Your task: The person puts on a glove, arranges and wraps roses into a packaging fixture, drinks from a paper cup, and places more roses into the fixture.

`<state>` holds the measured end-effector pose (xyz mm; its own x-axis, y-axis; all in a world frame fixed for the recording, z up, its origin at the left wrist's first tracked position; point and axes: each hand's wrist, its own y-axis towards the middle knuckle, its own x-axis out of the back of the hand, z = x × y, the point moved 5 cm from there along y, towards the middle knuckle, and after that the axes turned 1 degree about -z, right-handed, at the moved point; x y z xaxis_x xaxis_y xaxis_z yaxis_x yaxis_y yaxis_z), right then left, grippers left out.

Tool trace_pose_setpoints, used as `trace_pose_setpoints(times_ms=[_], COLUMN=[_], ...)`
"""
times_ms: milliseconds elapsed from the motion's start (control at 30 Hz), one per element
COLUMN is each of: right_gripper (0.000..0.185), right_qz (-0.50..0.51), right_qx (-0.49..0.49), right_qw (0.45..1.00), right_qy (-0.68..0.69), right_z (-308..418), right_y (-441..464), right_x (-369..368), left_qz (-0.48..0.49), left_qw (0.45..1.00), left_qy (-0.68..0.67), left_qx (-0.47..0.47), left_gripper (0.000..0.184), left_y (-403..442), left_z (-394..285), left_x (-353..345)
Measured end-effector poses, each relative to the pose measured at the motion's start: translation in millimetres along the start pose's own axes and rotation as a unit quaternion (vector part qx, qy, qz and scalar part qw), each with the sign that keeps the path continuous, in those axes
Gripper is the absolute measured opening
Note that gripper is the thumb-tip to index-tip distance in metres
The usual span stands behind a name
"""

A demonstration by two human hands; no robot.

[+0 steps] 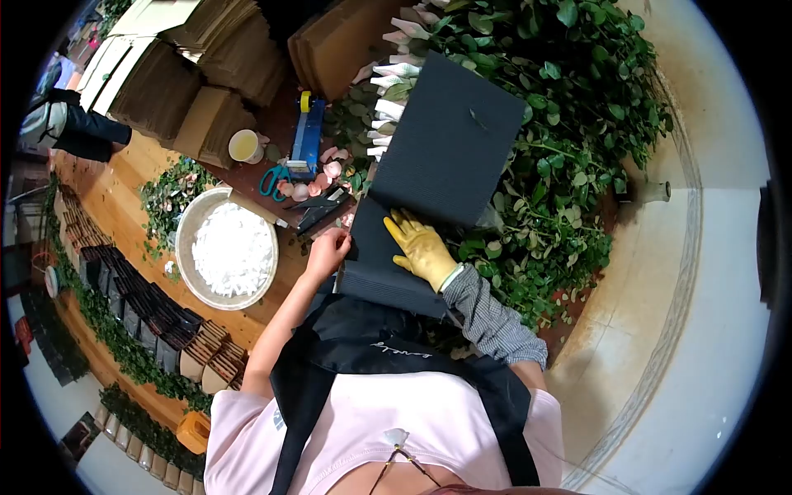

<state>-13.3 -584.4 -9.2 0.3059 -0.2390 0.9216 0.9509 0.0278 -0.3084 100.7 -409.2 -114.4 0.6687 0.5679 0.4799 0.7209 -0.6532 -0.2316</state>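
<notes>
A black corrugated sheet (450, 136) has its upper panel lying over leafy stems and its lower part folded in front of my apron. Bare, my left hand (330, 250) has its fingers pinched at the left edge of the lower part. My right hand (422, 250), in a yellow glove, lies flat on that part with its fingers apart. White-wrapped flower heads (396, 74) stick out left of the upper panel. Beside my left hand are a black stapler-like tool (322, 210) and pink petals (332, 169).
Left of the work surface stands a round tub (183, 260) of white pieces. Teal scissors (271, 181), a blue tape dispenser (307, 136) and a cup (245, 146) lie beyond. Cardboard stacks (157, 91) rise at the upper left, near another person's dark-clothed part (95, 132). Greenery (569, 165) fills the right.
</notes>
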Motion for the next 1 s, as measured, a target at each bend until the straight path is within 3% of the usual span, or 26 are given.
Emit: trace_pose_setpoints(times_ms=[33,67,167,233,333,367,433,500,533,567,667,733,767,833,900,967,1000], right_gripper=[0.088,0.089,0.088,0.087,0.087,0.084,0.082,0.079,0.080,0.080,0.066,0.066,0.066,0.073,0.075,0.078,0.081], right_qz=[-0.003,0.108,0.031,0.059,0.067,0.074,0.080,0.118,0.188,0.186,0.037,0.056,0.077,-0.009,0.004,0.067,0.000], right_qx=[0.005,-0.044,-0.020,-0.041,-0.062,-0.064,-0.072,-0.082,-0.105,-0.110,-0.077,-0.087,-0.088,-0.057,-0.056,-0.117,-0.058], right_qw=[0.999,0.993,0.998,0.996,0.991,0.991,0.989,0.987,0.974,0.974,0.991,0.993,0.993,0.998,0.998,0.991,0.998], right_qy=[-0.046,-0.012,-0.057,-0.059,-0.093,-0.096,-0.098,-0.067,-0.068,-0.067,-0.105,-0.063,-0.019,0.008,-0.020,0.020,-0.035], right_z=[4.3,0.2,-11.9,-9.4,-3.9,-3.5,-1.5,0.6,0.3,-0.6,3.0,-8.7,-12.2,-7.5,-7.6,2.3,-0.2], right_y=[3.4,5.3,8.5,10.9,12.4,13.4,13.5,14.1,13.0,10.3,6.9,9.6,11.8,9.7,9.7,5.2,5.2], right_x=[3.1,-4.0,-42.4,-43.4,-39.0,-38.1,-33.7,-22.6,-21.8,-22.1,-14.0,-31.8,-44.1,-30.4,-32.6,-10.0,-17.5], left_qz=[-0.003,-0.004,0.013,0.026,0.039,0.008,0.044,-0.003,0.026,0.002,-0.046,0.116,0.113,0.011,0.035,0.044,0.028], left_qw=[1.000,1.000,1.000,0.999,0.968,0.961,0.962,0.899,0.886,0.872,0.839,0.860,0.860,0.864,0.873,0.890,0.906], left_qy=[-0.001,-0.001,0.008,0.020,0.206,0.200,0.107,0.135,0.181,0.223,0.323,0.387,0.392,0.307,0.293,0.132,0.097], left_qx=[0.003,-0.012,-0.021,-0.017,-0.138,-0.189,-0.246,-0.416,-0.427,-0.436,-0.435,-0.312,-0.307,-0.399,-0.388,-0.434,-0.412], left_gripper=[0.020,0.020,0.019,0.018,0.018,0.018,0.027,0.041,0.053,0.055,0.042,0.031,0.031,0.030,0.028,0.034,0.034], left_y=[-0.3,-3.5,-3.6,3.2,8.4,10.6,13.8,15.6,20.0,26.5,60.7,77.8,77.7,70.5,70.0,60.7,59.3], left_z=[0.7,-0.2,-11.1,-19.6,-54.6,-77.2,-142.9,-191.7,-205.4,-211.7,-191.2,-184.5,-182.1,-185.9,-186.1,-192.4,-195.2], left_x=[1.7,2.8,3.8,11.6,31.0,39.2,54.5,51.4,43.2,32.4,-11.9,-25.2,-25.6,-15.8,-13.0,13.5,41.8])
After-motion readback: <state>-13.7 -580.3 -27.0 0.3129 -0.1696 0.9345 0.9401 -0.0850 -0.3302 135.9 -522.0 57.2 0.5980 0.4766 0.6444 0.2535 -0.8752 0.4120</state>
